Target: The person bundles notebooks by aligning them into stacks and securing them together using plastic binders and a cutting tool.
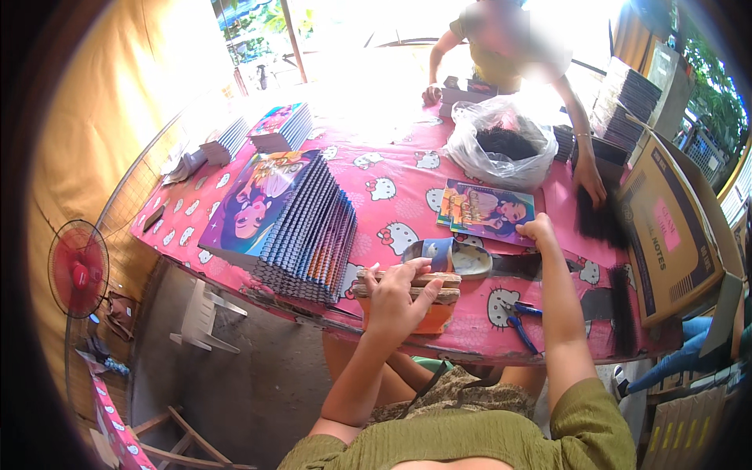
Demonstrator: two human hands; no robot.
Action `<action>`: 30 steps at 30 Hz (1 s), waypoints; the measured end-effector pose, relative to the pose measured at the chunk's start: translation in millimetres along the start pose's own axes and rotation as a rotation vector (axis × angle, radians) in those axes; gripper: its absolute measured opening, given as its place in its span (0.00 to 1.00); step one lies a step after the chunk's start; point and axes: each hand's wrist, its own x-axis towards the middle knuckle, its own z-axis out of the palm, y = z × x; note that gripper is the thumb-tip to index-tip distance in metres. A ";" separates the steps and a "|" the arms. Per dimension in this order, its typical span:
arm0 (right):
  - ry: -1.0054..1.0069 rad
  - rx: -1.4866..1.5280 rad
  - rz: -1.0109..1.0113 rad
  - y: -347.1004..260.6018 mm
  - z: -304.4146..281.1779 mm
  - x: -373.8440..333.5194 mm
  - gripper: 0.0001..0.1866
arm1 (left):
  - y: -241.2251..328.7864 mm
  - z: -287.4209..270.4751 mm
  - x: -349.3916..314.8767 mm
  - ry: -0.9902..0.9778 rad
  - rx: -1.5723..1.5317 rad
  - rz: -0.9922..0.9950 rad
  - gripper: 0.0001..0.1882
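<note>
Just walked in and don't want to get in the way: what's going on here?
The person's left hand rests on a wooden block on the pink-covered table; the right hand is at the edge of flat, colourful covers. A stack of spiral notebooks stands to their left. Across the table, a co-worker's hand is at a dark bundle beside the cardboard box.

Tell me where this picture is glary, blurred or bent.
Head view: glare bleaches the far end of the pink tablecloth; head view: soft blur masks the head of a co-worker; head view: the cardboard box bows near the dark rim; head view: left hand, right hand and spiral-bound notebooks look fairly clear.
</note>
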 end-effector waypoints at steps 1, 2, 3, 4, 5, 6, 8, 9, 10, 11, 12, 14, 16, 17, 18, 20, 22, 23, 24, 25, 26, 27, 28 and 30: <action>0.169 -0.053 -0.076 5.6 -1.1 -10.1 0.31 | -2.1 -0.3 -0.7 -0.010 -0.014 -0.001 0.22; 0.343 -0.109 -0.149 14.9 -2.0 -19.6 0.30 | -3.1 -1.1 -0.6 -0.020 -0.032 0.002 0.22; 0.513 -0.106 -0.384 24.4 -4.3 -31.8 0.26 | -4.7 -2.5 -1.4 0.011 -0.128 -0.045 0.22; 0.450 0.045 -0.369 34.8 -4.9 -46.3 0.24 | -6.2 -3.9 -3.8 0.041 -0.225 -0.090 0.22; 0.365 0.197 -0.373 16.4 -12.9 -82.1 0.21 | -8.2 -8.1 -8.4 0.091 -0.313 -0.151 0.22; 0.416 0.194 -0.513 8.7 -24.0 -115.7 0.19 | -6.0 -7.8 -5.8 0.195 -0.374 -0.113 0.22; 0.293 0.408 -0.587 -11.0 -44.5 -175.6 0.18 | 3.2 -7.1 6.4 0.390 -0.490 -0.044 0.22; 0.121 0.619 -0.516 -23.7 -53.0 -201.8 0.18 | 14.9 -1.5 16.7 0.550 -0.592 -0.010 0.19; -0.045 0.830 -0.436 -29.3 -54.6 -220.2 0.18 | 14.9 -5.3 21.1 0.459 -0.585 -0.013 0.17; -0.117 1.002 -0.557 -21.9 -33.3 -224.4 0.18 | 12.7 -14.6 24.2 0.369 -0.579 -0.008 0.16; -0.188 1.168 -0.681 -14.6 -13.2 -223.2 0.18 | 9.5 -21.5 27.1 0.278 -0.577 -0.001 0.14; -0.151 0.798 -0.865 -21.2 -7.8 -228.5 0.17 | 14.6 -42.8 21.0 0.324 -0.642 -0.011 0.10; -0.135 0.612 -0.966 -29.3 -3.1 -233.8 0.17 | 11.4 -58.1 16.6 0.278 -0.614 0.020 0.09; -0.144 0.620 -0.993 -37.0 0.6 -235.8 0.16 | 6.6 -63.0 13.3 0.211 -0.687 -0.044 0.12; -0.152 0.627 -1.019 -41.4 3.1 -237.2 0.16 | 3.2 -63.3 9.4 0.230 -0.670 -0.056 0.16; -0.377 0.572 -0.882 -15.1 38.8 -225.3 0.20 | -4.9 -60.3 1.5 0.258 -0.640 -0.070 0.23; -0.463 0.457 -0.894 -18.1 32.3 -235.2 0.27 | -25.8 -53.2 -10.9 0.359 -0.667 -0.099 0.38; -0.355 0.345 -1.000 -20.7 30.2 -235.9 0.32 | -32.1 -45.1 -15.4 0.454 -0.684 -0.126 0.41; -0.383 0.397 -0.959 -23.6 26.2 -237.3 0.33 | -37.4 -39.0 -18.2 0.547 -0.700 -0.152 0.43; -0.411 0.449 -0.917 -27.8 20.6 -239.3 0.35 | -41.5 -35.5 -19.2 0.522 -0.571 -0.167 0.47; -0.440 0.495 -0.867 -31.1 15.8 -245.0 0.36 | -44.8 -26.6 -20.6 0.468 -0.494 -0.153 0.49; -0.438 0.492 -0.845 -30.1 24.8 -250.9 0.39 | -45.2 -16.4 -20.3 0.415 -0.417 -0.138 0.50; -0.456 0.515 -0.805 -27.7 28.1 -255.8 0.41 | -45.7 -13.1 -20.5 0.363 -0.549 -0.197 0.50; -0.492 0.564 -0.740 -26.9 29.4 -258.3 0.45 | -38.2 -14.0 -18.3 0.317 -0.655 -0.229 0.50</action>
